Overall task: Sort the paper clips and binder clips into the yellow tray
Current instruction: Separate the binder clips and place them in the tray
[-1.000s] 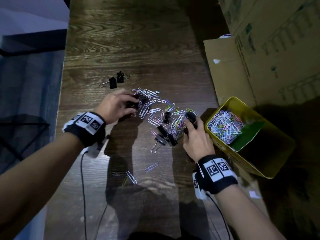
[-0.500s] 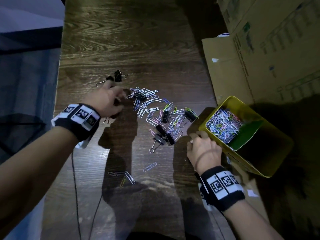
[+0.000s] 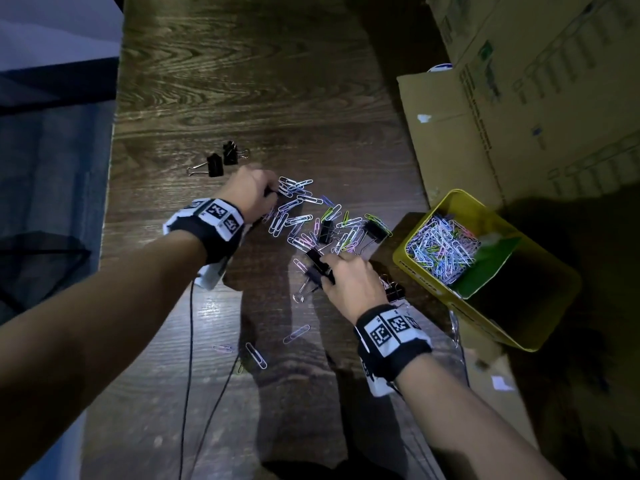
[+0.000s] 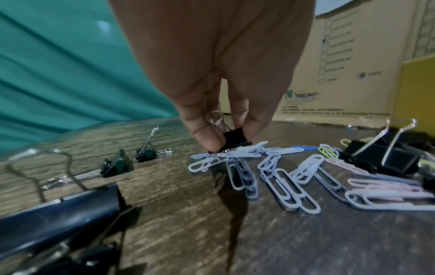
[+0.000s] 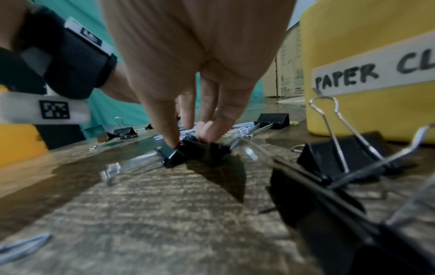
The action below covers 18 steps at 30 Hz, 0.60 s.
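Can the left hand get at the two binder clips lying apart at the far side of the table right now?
Probably not at once: the left hand is pinching a small black binder clip. The two binder clips lie just beyond it with bare table between.

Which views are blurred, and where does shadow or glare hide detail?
Head view: dim, harsh overhead light; right half of the yellow tray lost in shadow, glare patch on the table. Left wrist: near binder clip blurred, paper clips fairly sharp. Right wrist: near binder clips soft, edges curved.
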Each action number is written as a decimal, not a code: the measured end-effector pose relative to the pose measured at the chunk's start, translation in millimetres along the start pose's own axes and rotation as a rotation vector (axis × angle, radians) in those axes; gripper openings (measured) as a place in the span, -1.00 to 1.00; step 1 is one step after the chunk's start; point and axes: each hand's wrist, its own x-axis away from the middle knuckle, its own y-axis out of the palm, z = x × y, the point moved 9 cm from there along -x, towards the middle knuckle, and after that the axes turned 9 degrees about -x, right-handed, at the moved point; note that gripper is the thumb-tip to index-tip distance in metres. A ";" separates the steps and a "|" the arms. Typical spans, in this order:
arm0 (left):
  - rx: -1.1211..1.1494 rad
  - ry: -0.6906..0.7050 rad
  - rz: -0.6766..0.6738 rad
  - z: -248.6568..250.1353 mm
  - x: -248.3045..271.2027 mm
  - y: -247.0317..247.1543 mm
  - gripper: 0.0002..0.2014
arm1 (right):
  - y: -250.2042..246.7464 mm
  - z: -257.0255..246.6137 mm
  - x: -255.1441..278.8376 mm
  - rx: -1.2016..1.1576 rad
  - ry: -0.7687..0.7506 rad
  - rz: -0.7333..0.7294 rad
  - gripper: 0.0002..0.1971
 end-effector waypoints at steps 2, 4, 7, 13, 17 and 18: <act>-0.003 0.003 0.066 -13.3 2.8 -11.1 -0.89 | 2.2 1.9 0.6 -0.050 -0.017 -0.003 -0.64; -0.045 -0.021 0.080 -29.0 6.5 -16.7 -0.87 | 5.9 4.9 1.9 -0.024 -0.027 -0.007 -0.59; -0.142 -0.104 0.011 -51.1 11.2 -13.6 -0.82 | 13.4 5.9 4.3 0.052 -0.049 -0.031 -0.57; -0.248 -0.095 0.078 -17.2 17.8 -14.3 -0.66 | 14.8 7.3 7.2 0.107 -0.061 0.006 -0.59; 0.261 0.208 -0.144 61.5 20.8 13.9 -0.50 | 14.2 5.9 9.0 0.142 -0.055 0.065 -0.58; 0.239 0.237 -0.182 73.2 21.2 22.3 -0.47 | 13.6 5.2 9.6 0.146 -0.052 0.086 -0.59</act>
